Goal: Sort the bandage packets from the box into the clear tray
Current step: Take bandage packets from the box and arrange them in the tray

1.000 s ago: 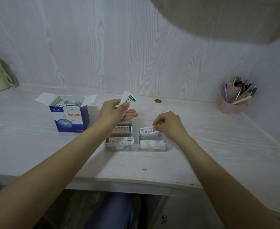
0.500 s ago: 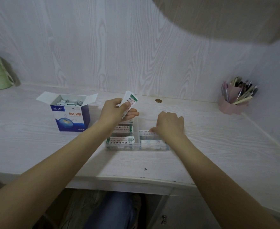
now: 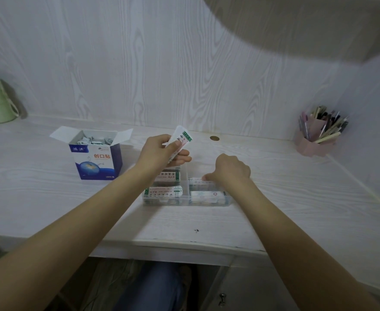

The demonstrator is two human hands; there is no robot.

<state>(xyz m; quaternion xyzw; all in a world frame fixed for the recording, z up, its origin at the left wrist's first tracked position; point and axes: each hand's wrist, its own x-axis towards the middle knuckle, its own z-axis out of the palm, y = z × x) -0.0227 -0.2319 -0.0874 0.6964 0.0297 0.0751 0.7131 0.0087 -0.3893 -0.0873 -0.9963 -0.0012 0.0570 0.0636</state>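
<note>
At frame center, the left hand [image 3: 159,151] pinches 1 bandage packet [image 3: 180,141] upright above the clear tray [image 3: 185,202] on the table [image 3: 296,198]. The right hand [image 3: 231,170] has its grip curled down onto a packet in the tray's right side. The open box [image 3: 97,159] stands left of center, holding more packets.

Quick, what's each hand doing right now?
Left hand: holds bandage packets above the clear tray.
Right hand: fingers curled down onto a packet in the tray; grip cannot be told.
</note>
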